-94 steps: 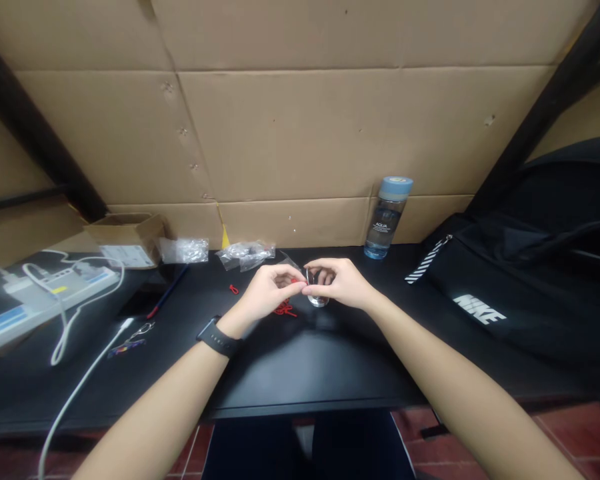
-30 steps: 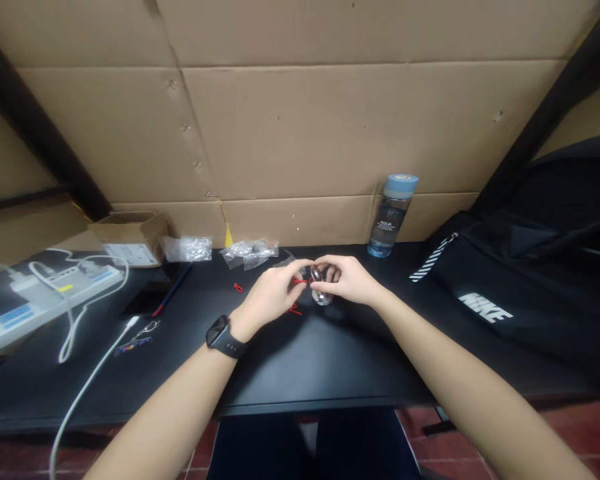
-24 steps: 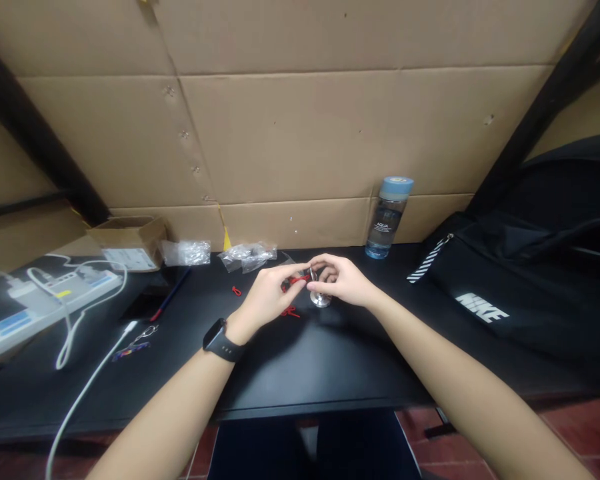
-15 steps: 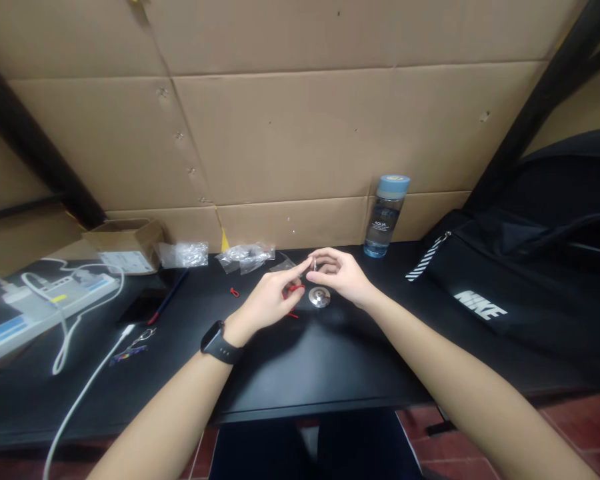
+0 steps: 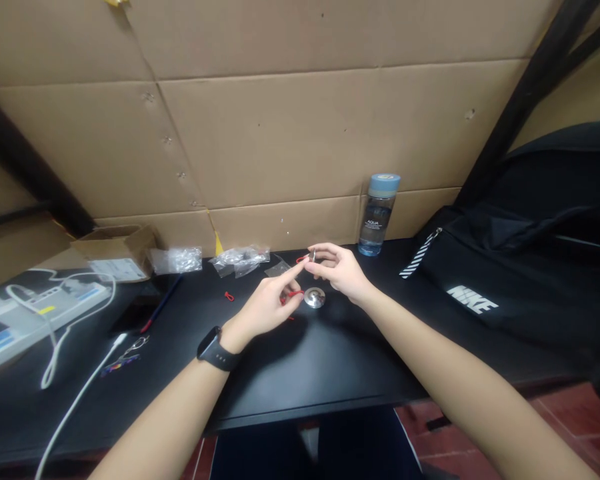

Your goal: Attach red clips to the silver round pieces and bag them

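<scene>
- At the far left, a white power strip with blue parts (image 5: pixel 63 307) lies on the black table (image 5: pixel 305 380). Its yellow sticker has no writing which I can read.
- Next is an open brown cardboard box (image 5: pixel 113 248); the print on its white label is too blurred.
- A small red cord loop (image 5: pixel 229 296) lies alone on the table, near the left hand.
- The left hand (image 5: pixel 270 303), with a black watch (image 5: pixel 219 349) on its wrist, pinches a thin red cord (image 5: pixel 295 293) between the thumb and the bent fingers. Its index finger is stretched straight to the disc in the other hand. Three seconds ago the two thumbs met; now they are apart.
- A round shiny silver metal disc (image 5: pixel 315 297) lies flat on the table, just beside the left thumb, with its domed middle upward. Three seconds ago the hands covered most of it; now it is seen whole.
- A second silver metal disc (image 5: pixel 313 256) is above it, pinched between the thumb and fingertips of the right hand (image 5: pixel 347 273). It stands on its edge, so its long outline runs nearly up and down. Some red cord appears at its left side, which was not visible half a second ago.
- A clear bottle with a blue lid (image 5: pixel 375 220) carries "AQUA" in white; the smaller lines below cannot be read.
- At the far right, a black fabric bag (image 5: pixel 530 267) shows "NIKE" in white letters.
</scene>
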`<state>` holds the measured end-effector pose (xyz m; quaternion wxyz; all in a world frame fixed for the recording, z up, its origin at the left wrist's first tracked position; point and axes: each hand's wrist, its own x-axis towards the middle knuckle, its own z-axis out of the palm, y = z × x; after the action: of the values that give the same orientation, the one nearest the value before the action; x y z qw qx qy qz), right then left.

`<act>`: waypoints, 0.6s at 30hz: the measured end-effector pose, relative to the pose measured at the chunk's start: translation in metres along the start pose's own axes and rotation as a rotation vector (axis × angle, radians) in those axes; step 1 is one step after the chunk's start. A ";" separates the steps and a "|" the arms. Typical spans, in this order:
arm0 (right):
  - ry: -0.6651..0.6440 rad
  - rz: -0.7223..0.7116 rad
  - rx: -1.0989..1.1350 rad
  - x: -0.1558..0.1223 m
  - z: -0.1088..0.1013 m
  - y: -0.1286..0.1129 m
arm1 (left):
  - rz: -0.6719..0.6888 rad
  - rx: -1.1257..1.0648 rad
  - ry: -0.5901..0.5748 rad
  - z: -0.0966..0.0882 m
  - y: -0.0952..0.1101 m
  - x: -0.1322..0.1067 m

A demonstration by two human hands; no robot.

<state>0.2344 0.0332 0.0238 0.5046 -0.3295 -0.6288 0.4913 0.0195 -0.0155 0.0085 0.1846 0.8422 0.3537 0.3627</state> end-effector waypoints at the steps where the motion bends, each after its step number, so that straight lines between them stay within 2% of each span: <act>1: -0.012 0.004 0.005 0.000 0.000 0.000 | -0.010 -0.012 -0.005 0.000 0.000 0.000; 7: -0.147 0.038 -0.023 -0.005 0.003 0.001 | -0.018 -0.039 -0.016 -0.003 0.000 0.000; 9: -0.156 0.044 0.005 -0.006 0.004 0.002 | -0.016 -0.034 -0.026 -0.003 -0.001 0.000; 18: -0.021 0.010 0.029 -0.002 0.003 0.003 | -0.023 0.019 -0.054 0.001 -0.001 0.000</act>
<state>0.2322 0.0315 0.0202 0.5002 -0.3200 -0.6255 0.5062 0.0193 -0.0147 0.0073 0.1903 0.8493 0.3615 0.3343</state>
